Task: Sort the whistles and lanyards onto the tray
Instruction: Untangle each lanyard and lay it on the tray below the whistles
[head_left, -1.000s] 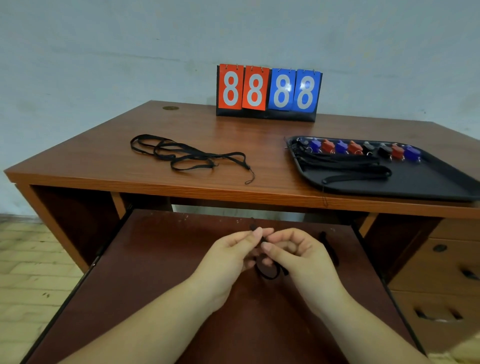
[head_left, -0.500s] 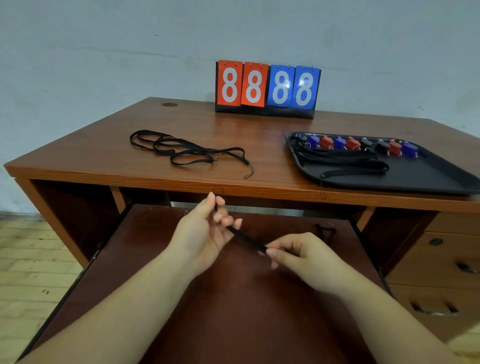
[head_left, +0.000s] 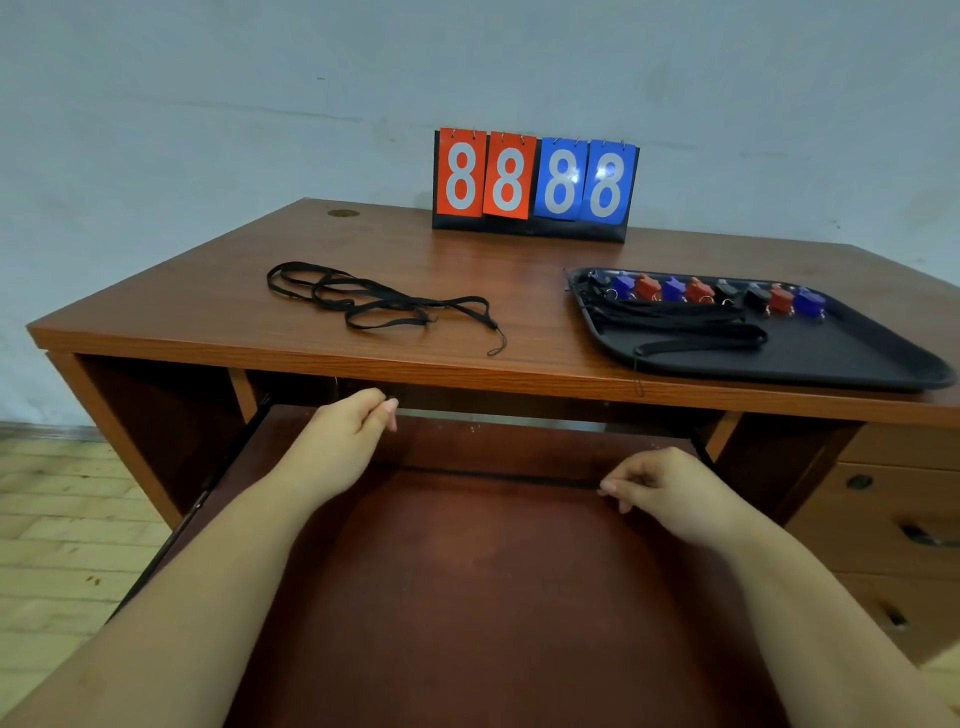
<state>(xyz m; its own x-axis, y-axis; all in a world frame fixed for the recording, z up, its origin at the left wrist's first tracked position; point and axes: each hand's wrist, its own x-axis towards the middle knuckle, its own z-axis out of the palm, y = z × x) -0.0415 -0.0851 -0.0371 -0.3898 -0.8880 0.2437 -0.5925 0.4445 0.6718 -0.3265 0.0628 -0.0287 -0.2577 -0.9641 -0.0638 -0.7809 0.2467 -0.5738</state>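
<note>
A black lanyard (head_left: 524, 479) is stretched taut above the pull-out shelf between my two hands. My left hand (head_left: 356, 423) pinches one end just below the desk's front edge. My right hand (head_left: 657, 486) pinches the other end, lower and to the right. On the desk's right side lies a black tray (head_left: 779, 382). It carries a row of several red, blue and black whistles (head_left: 696, 291) along its far side, with straightened black lanyards (head_left: 675, 318) in front of them. A tangle of loose black lanyards (head_left: 374, 301) lies on the desk's left half.
A red and blue flip scoreboard (head_left: 535, 184) showing 8888 stands at the back of the wooden desk (head_left: 519, 270). The dark red pull-out shelf (head_left: 467, 597) extends toward me under the desk. Drawers (head_left: 904, 519) are at the right, and a wall is behind.
My hands have moved apart, from together over the shelf, pulling the bunched lanyard straight. The left hand went up and left, the right hand went right.
</note>
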